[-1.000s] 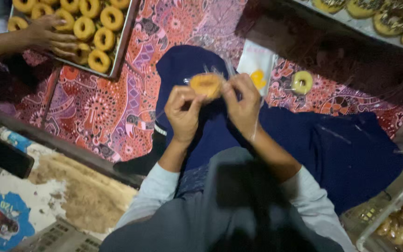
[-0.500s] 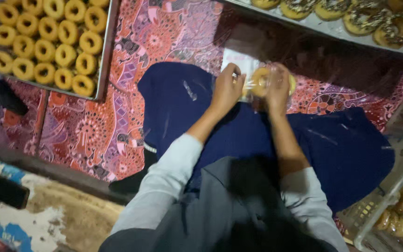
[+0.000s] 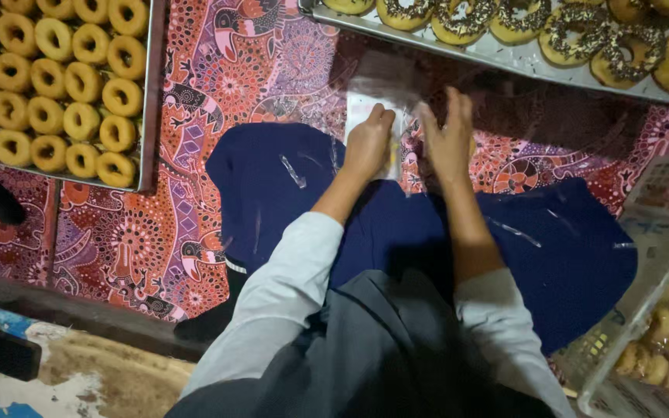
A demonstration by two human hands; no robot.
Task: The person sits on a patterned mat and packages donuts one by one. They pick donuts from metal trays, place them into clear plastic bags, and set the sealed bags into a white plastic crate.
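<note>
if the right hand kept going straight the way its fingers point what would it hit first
The right hand points up the picture, away from the body. Beyond its fingertips lies a strip of patterned mat, then the near edge of the metal tray of chocolate-sprinkled doughnuts. The tray rim is likely first, though depth is unclear.

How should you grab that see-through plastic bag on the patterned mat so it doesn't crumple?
Probably by its open top edge, one corner in each hand, coming from above. The plastic bag is thin, floppy and lies flat on the mat, so pinching an edge suits it better than squeezing its middle. The left hand and right hand already rest on it.
</note>
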